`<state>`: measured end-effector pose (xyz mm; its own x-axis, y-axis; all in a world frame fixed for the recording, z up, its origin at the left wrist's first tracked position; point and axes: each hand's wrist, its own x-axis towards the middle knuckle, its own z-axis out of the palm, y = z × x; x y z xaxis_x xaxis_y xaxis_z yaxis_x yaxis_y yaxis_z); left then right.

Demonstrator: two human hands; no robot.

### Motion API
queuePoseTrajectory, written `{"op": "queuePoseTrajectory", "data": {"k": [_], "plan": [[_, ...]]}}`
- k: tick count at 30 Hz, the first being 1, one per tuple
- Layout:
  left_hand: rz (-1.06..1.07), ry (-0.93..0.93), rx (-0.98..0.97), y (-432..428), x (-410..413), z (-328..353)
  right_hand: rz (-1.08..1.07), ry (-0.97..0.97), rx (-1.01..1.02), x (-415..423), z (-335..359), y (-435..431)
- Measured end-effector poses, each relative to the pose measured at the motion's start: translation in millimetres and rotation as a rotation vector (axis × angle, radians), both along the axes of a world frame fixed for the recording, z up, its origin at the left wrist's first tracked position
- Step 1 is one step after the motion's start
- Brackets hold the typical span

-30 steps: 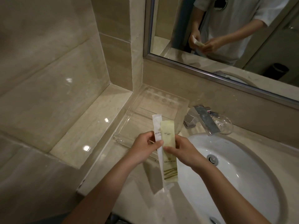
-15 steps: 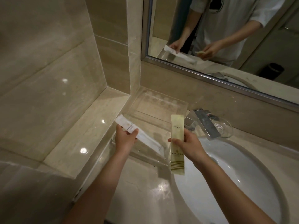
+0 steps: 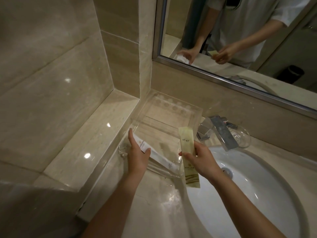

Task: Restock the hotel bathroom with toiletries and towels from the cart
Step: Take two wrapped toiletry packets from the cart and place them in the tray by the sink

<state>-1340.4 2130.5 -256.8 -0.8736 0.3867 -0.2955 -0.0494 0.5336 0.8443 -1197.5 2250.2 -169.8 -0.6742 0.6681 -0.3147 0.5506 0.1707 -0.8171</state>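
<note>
- Head view: white sachet is held low in the clear tray, pinched near one end by the left hand.
- Green sachet is gripped mid-length by the right hand, beside the tray.
- Both are judged light and floppy; mid-length holds are advised.

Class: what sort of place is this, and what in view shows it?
Likely a hotel bathroom: a white basin with a chrome tap, a wall mirror, and a clear amenity tray.

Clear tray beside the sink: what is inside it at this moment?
A white packet, held by the left hand, slants across the clear tray's front. The hand hides part of it and the floor beneath.
</note>
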Motion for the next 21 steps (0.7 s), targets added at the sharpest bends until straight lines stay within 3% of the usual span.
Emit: {"op": "queuePoseTrajectory", "data": {"k": [5,8,13,21], "plan": [[-0.246,0.403,-0.522,-9,-6,-21,0.002,-0.011,0.001,-2,-4,3],[-0.330,0.506,-0.673,-13,-5,-28,-0.008,0.006,-0.022,-4,-5,4],[-0.445,0.544,-0.738,-21,-2,-25,0.019,0.032,-0.052,-13,-2,5],[-0.656,0.566,-0.619,-43,10,-32,0.193,-0.087,0.181,-54,-10,8]]}}
